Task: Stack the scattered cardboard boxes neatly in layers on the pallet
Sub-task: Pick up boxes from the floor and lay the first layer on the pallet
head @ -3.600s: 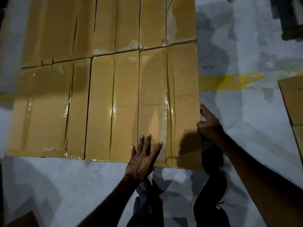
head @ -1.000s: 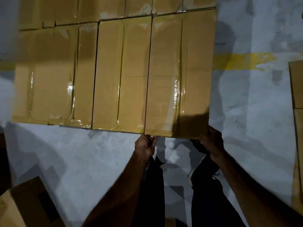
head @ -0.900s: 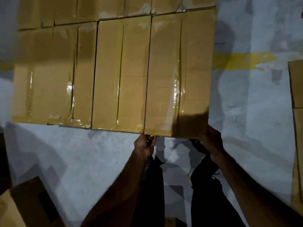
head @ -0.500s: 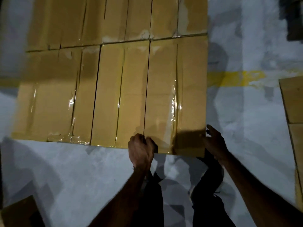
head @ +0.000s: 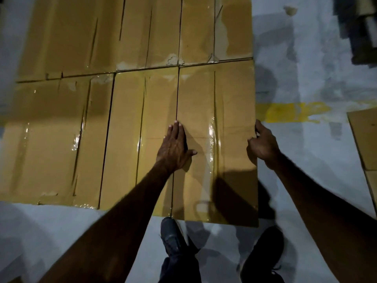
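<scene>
A flat layer of taped brown cardboard boxes fills the upper left of the head view, packed edge to edge in two rows; the pallet beneath is hidden. The nearest right box [head: 230, 111] forms the layer's front right corner. My left hand [head: 176, 149] lies flat, palm down, fingers together, over the seam between that box and the middle front box [head: 130, 123]. My right hand [head: 262, 142] presses against the right side edge of the corner box, fingers curled around the rim.
Grey concrete floor [head: 318, 176] surrounds the stack, with a worn yellow line [head: 289, 112] to the right. Another cardboard box [head: 367, 139] sits at the right edge. Dark objects [head: 359, 27] lie at the top right. My shoes [head: 171, 235] stand right at the stack's front edge.
Both hands left the front bottom edge of the corner box. The left hand now lies flat on top at the seam; the right hand moved up along the box's right side.
</scene>
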